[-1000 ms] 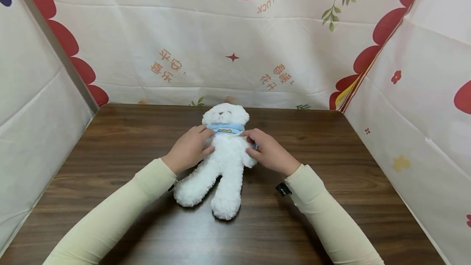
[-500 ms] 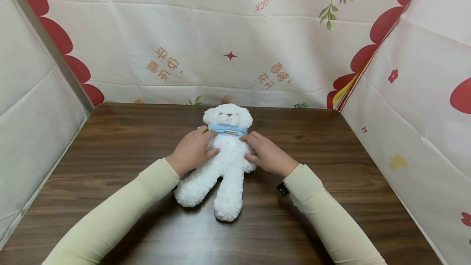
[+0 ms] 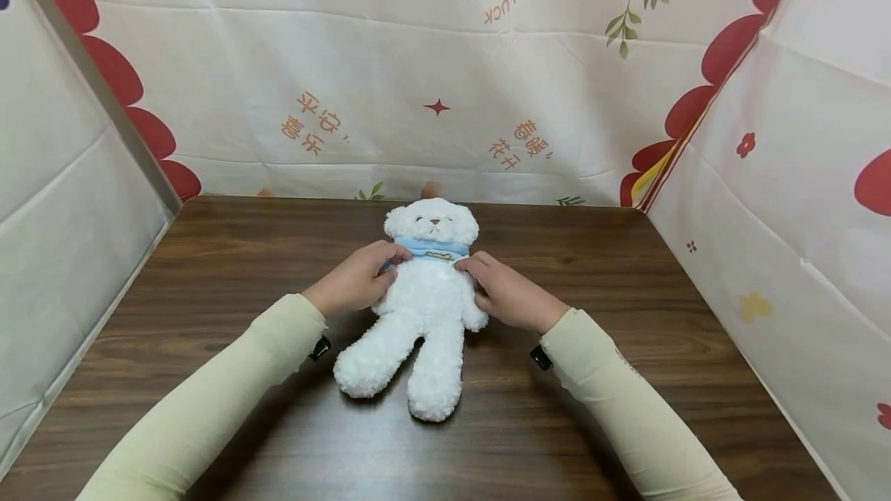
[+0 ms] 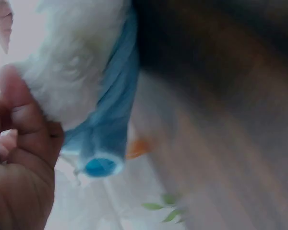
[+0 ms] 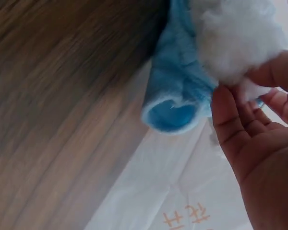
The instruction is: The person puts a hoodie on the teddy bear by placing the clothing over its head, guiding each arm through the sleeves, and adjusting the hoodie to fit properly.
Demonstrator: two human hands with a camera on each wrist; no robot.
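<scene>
- Shirt (image 3: pixel 438 247) bunches high on bear (image 3: pixel 426 296), seemingly half on.
- My left hand (image 3: pixel 353 278) has shifted outward from bear's middle.
- It and my right hand (image 3: pixel 513 291) pinch shirt, nearly closed.

The head camera looks down at the white teddy bear (image 3: pixel 428 292) from past its feet (image 3: pixel 435 397) – wrist cameras (image 3: pixel 540 358), close on either side, both see its blue shirt (image 5: pixel 175 72).
</scene>
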